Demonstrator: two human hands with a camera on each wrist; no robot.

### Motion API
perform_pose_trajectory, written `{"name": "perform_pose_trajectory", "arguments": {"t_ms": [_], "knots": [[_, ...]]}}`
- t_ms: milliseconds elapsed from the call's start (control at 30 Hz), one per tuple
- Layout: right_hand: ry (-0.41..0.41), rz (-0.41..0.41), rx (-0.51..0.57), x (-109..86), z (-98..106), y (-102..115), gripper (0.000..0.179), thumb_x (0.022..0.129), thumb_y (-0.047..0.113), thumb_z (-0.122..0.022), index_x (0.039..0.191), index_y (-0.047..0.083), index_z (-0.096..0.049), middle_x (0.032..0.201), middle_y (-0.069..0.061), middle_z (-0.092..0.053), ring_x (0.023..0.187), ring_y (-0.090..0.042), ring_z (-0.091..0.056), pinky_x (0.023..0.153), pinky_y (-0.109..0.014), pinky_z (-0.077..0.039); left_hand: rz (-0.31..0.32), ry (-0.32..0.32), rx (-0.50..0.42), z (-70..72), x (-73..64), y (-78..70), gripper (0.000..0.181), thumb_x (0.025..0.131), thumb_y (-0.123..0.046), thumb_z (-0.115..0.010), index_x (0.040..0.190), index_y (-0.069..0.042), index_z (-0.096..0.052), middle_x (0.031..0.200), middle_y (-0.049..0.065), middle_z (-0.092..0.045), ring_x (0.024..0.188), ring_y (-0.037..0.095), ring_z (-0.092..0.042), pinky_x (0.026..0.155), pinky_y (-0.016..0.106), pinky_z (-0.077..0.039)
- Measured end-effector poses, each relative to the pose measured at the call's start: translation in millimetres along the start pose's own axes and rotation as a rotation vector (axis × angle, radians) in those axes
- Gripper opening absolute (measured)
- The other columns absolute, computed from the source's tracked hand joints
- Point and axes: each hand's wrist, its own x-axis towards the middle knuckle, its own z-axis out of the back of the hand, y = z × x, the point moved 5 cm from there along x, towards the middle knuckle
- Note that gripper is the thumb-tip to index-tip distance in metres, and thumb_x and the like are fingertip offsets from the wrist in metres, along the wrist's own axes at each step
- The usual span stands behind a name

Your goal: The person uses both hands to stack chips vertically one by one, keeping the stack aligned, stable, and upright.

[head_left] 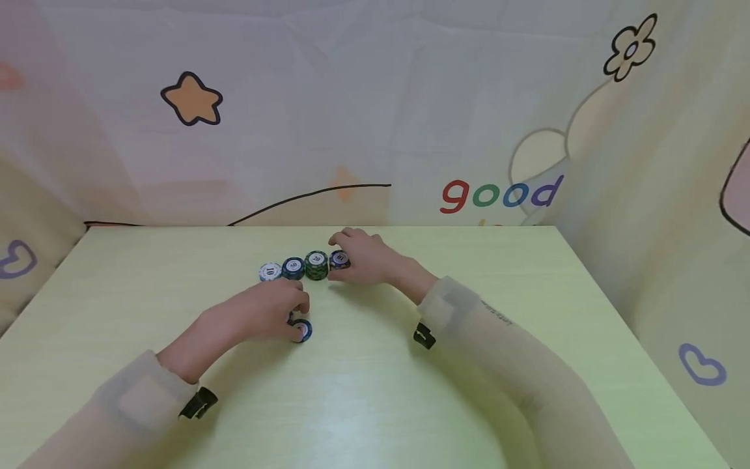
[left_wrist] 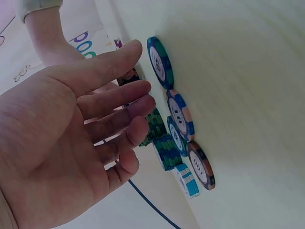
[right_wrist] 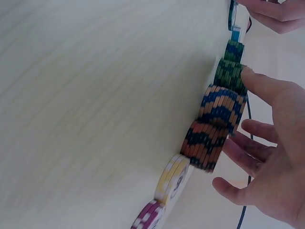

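Poker chips stand in a row of stacks at the back of the table: a white stack (head_left: 270, 271), a dark blue-green stack (head_left: 293, 268), a taller green stack (head_left: 316, 264) and a blue-orange stack (head_left: 339, 259). My right hand (head_left: 364, 258) reaches around the blue-orange stack, thumb in front and fingers behind it. The right wrist view shows its fingers spread beside the stacks, with a brown-orange stack (right_wrist: 205, 145) close by. Over several loose chips hovers my left hand (head_left: 263, 311), fingers loosely bent and holding nothing. A blue chip (head_left: 303, 331) shows beneath it.
A yellow-white stack (right_wrist: 172, 176) and a purple-white stack (right_wrist: 148, 214) continue the row in the right wrist view. Loose chips, including a blue-orange chip (left_wrist: 181, 114) and a brown chip (left_wrist: 201, 164), lie flat. A printed cloth (head_left: 305, 130) hangs behind the table (head_left: 375, 391).
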Motion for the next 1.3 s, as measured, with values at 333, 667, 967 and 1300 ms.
{"name": "perform_pose_trajectory", "arguments": {"t_ms": [333, 667, 967, 1300], "knots": [[-0.001, -0.026, -0.064, 15.2, -3.9, 15.6, 0.051, 0.1, 0.045, -0.065, 0.138, 0.01, -0.06, 0.143, -0.008, -0.054, 0.13, -0.025, -0.051, 0.102, -0.054, -0.04, -0.044, -0.027, 0.05, -11.0, -5.9, -4.8, 0.029, 0.079, -0.014, -0.091, 0.102, -0.01, -0.073, 0.098, 0.0, -0.063, 0.091, 0.018, -0.059, 0.087, 0.038, -0.054], [-0.018, -0.021, -0.067, 17.0, -4.1, 18.6, 0.046, 0.101, 0.043, -0.066, 0.132, 0.009, -0.064, 0.138, -0.008, -0.058, 0.126, -0.023, -0.054, 0.098, -0.053, -0.044, -0.036, -0.036, 0.04, -11.5, -6.3, -3.3, 0.028, 0.08, -0.014, -0.09, 0.103, -0.009, -0.074, 0.098, 0.0, -0.063, 0.092, 0.018, -0.059, 0.088, 0.037, -0.054], [-0.024, -0.02, -0.094, 16.7, -6.2, 19.7, 0.047, 0.101, 0.044, -0.066, 0.13, 0.008, -0.064, 0.134, -0.008, -0.061, 0.124, -0.024, -0.056, 0.098, -0.052, -0.045, -0.031, -0.036, 0.018, -15.2, -6.2, 0.1, 0.028, 0.081, -0.014, -0.089, 0.104, -0.009, -0.075, 0.1, 0.001, -0.063, 0.093, 0.017, -0.058, 0.088, 0.036, -0.054], [-0.021, -0.015, -0.094, 21.4, -9.0, 23.8, 0.061, 0.097, 0.051, -0.068, 0.14, 0.009, -0.057, 0.14, -0.009, -0.058, 0.127, -0.025, -0.053, 0.101, -0.051, -0.043, -0.077, -0.066, 0.01, -12.8, -8.9, -0.2, 0.023, 0.082, -0.01, -0.087, 0.1, -0.009, -0.074, 0.096, -0.001, -0.063, 0.088, 0.014, -0.058, 0.084, 0.034, -0.054]]}}
